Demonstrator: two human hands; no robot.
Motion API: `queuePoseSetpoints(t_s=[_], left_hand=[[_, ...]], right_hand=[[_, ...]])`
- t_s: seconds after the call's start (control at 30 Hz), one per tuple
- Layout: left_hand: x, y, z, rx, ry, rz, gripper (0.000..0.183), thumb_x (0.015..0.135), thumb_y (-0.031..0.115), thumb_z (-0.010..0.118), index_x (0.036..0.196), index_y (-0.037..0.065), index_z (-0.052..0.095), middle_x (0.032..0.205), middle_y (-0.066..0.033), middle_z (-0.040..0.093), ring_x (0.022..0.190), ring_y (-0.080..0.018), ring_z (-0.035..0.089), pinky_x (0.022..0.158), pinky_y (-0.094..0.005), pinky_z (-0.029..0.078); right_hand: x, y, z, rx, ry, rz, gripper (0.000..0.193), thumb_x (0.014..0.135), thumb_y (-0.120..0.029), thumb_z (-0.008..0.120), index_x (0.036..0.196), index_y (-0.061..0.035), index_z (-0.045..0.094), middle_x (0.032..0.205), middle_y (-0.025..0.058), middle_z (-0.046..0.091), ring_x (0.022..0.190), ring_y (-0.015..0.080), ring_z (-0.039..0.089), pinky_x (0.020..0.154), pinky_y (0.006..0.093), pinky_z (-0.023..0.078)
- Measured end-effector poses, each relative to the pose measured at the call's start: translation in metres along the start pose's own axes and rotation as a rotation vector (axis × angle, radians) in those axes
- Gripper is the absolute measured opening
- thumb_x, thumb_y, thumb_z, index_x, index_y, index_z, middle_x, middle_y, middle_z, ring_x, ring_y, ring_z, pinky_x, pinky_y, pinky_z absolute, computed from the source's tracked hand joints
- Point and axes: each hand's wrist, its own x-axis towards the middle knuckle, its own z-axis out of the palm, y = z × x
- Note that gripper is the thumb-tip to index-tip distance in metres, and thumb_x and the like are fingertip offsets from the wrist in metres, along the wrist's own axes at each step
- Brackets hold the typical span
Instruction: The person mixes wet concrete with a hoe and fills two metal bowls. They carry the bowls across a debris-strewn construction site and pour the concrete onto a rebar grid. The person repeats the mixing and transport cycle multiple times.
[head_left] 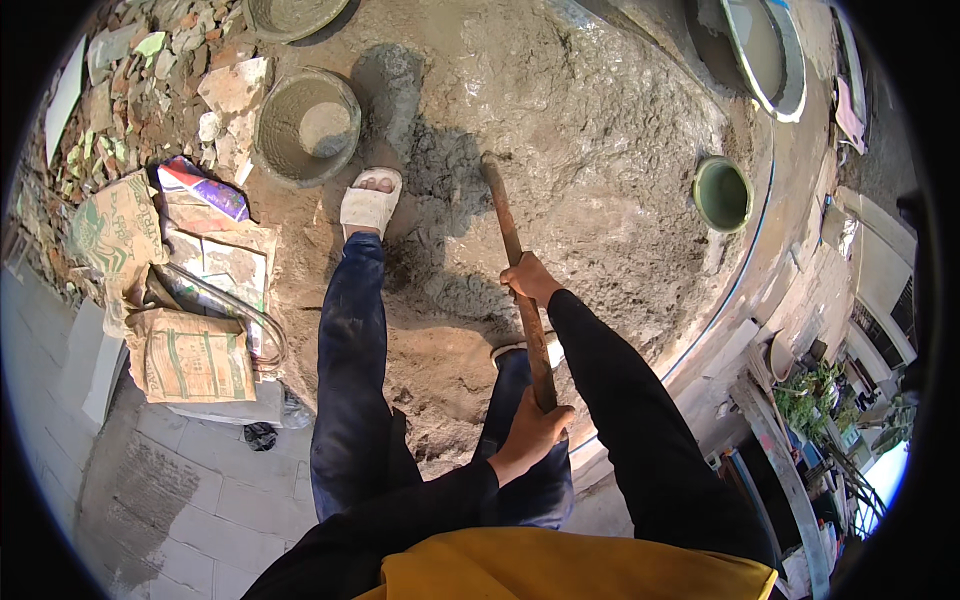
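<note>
Both my hands grip the worn wooden handle of a hoe (509,222), which slants away from me over a wide bed of wet grey mortar (600,140). My left hand (532,432) is closed round the near end of the handle, close to my right knee. Farther up, my right hand (532,279) wraps round the middle of it. The far end of the hoe rests in the mortar, and its blade is hidden there. My left foot, in a pale sandal (371,203), stands in the mortar left of the handle.
A mortar-crusted basin (308,128) sits beyond my left foot, with another basin (293,12) behind it. Paper cement sacks (195,355) and rubble (125,75) lie left. At right are a green bucket (722,194), a blue hose (742,270) and a large tub (765,55).
</note>
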Motion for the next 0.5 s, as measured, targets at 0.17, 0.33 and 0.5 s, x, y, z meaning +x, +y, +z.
queuePoseSetpoints(t_s=[0.17, 0.33, 0.5], left_hand=[[-0.020, 0.044, 0.016, 0.140, -0.346, 0.096, 0.031, 0.097, 0.030, 0.061, 0.112, 0.006, 0.048, 0.085, -0.0025, 0.056, 0.072, -0.0072, 0.051, 0.061, -0.0264, 0.042], [-0.043, 0.100, 0.022, 0.123, -0.403, 0.110, 0.050, 0.097, 0.056, 0.053, 0.102, 0.006, 0.055, 0.087, -0.0036, 0.060, 0.076, -0.0106, 0.058, 0.070, -0.0260, 0.046], [-0.096, 0.166, 0.053, -0.081, -0.457, 0.290, 0.050, 0.099, 0.051, 0.054, 0.107, 0.002, 0.052, 0.086, -0.0038, 0.058, 0.073, -0.0094, 0.054, 0.065, -0.0245, 0.045]], right_hand=[[-0.039, -0.020, -0.043, 0.161, -0.061, 0.078, 0.021, 0.086, -0.015, 0.069, 0.076, 0.0021, 0.062, 0.067, 0.0110, 0.061, 0.055, 0.0222, 0.060, 0.056, 0.0387, 0.052], [-0.088, -0.070, -0.074, 0.215, -0.149, 0.068, 0.025, 0.090, -0.021, 0.064, 0.077, -0.0005, 0.062, 0.065, 0.0088, 0.059, 0.055, 0.0201, 0.058, 0.056, 0.0354, 0.050], [-0.144, -0.157, -0.099, 0.229, -0.181, 0.074, 0.023, 0.094, -0.023, 0.061, 0.085, -0.0013, 0.064, 0.069, 0.0083, 0.060, 0.058, 0.0185, 0.057, 0.054, 0.0340, 0.049]])
